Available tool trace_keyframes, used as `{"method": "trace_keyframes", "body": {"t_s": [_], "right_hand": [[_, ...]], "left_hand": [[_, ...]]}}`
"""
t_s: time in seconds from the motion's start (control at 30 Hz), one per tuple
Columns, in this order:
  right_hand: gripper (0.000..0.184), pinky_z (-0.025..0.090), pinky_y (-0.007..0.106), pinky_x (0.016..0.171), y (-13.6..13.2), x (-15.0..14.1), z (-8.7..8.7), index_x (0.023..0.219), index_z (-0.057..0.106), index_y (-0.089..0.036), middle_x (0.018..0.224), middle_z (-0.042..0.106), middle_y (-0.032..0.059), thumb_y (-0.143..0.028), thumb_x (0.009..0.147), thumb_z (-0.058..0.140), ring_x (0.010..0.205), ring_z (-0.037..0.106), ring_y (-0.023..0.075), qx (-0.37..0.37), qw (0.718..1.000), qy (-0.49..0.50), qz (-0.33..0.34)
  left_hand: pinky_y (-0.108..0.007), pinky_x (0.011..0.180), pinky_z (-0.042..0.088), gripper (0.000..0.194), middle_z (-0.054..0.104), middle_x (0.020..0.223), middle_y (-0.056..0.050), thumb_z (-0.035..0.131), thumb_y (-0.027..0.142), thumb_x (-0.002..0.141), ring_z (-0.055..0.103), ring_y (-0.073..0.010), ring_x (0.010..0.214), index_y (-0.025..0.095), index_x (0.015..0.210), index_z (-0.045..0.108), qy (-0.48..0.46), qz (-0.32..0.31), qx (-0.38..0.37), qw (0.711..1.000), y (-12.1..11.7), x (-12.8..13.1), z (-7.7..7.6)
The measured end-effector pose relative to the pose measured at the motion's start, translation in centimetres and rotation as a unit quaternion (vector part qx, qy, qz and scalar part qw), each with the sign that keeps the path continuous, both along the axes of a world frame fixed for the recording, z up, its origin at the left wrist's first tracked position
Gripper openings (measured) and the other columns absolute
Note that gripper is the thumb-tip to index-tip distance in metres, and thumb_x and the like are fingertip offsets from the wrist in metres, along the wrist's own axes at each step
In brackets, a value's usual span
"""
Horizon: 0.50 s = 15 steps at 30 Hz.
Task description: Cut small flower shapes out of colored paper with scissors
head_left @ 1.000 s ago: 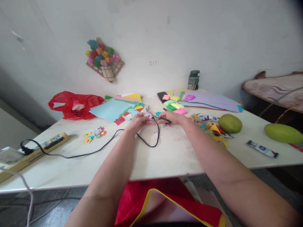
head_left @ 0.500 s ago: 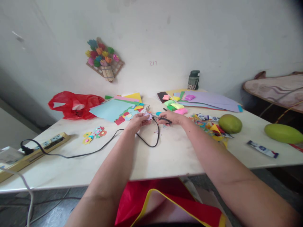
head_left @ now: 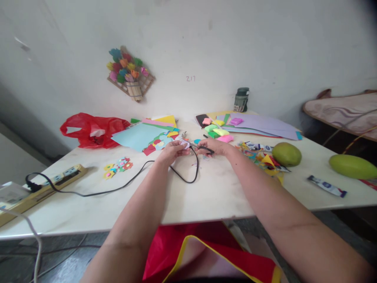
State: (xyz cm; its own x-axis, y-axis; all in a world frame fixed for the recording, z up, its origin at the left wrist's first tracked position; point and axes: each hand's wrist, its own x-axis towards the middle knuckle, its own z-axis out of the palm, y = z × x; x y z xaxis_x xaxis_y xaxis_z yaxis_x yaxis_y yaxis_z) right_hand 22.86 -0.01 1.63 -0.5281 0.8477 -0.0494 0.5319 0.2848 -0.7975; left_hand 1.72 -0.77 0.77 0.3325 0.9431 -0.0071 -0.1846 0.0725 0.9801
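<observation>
Near the middle of the table, my left hand (head_left: 173,152) is closed on a small piece of pale purple paper (head_left: 185,145). My right hand (head_left: 216,146) grips black-handled scissors (head_left: 206,149), whose blades point left toward the paper. Whether the blades touch the paper is too small to tell. A black cord (head_left: 193,182) loops on the table just below the hands. Cut paper flower shapes (head_left: 118,168) lie to the left, and a colourful paper cut-out (head_left: 157,143) sits just beyond my left hand.
Coloured paper sheets (head_left: 132,135) and a red plastic bag (head_left: 91,129) are back left. Packets of bright clay (head_left: 220,132) lie behind my right hand. Paper scraps (head_left: 265,161), green fruit (head_left: 286,154) and a glue tube (head_left: 326,186) are on the right; a power strip (head_left: 59,182) is left.
Almost nothing differs. Both hands keep their places with the paper and the scissors, apart from a very slight shift of the fingers.
</observation>
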Motion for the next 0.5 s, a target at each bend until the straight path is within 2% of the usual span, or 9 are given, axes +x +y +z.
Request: {"method": "trace_keyframes", "body": {"t_s": [0.5], "right_hand": [[0.036,0.028,0.018,0.035,-0.3,-0.02,0.26,0.08,0.06,-0.014,0.05,0.051,-0.0047,-0.048,0.07,0.07,0.037,0.043,0.005,-0.014,1.0,0.013,0.001]], "left_hand": [[-0.027,0.066,0.054,0.015,0.069,0.073,-0.007,0.071,0.018,0.07,0.066,-0.0141,0.061,0.012,0.073,0.057,-0.016,0.001,-0.007,1.0,-0.1,0.25,-0.21]]}}
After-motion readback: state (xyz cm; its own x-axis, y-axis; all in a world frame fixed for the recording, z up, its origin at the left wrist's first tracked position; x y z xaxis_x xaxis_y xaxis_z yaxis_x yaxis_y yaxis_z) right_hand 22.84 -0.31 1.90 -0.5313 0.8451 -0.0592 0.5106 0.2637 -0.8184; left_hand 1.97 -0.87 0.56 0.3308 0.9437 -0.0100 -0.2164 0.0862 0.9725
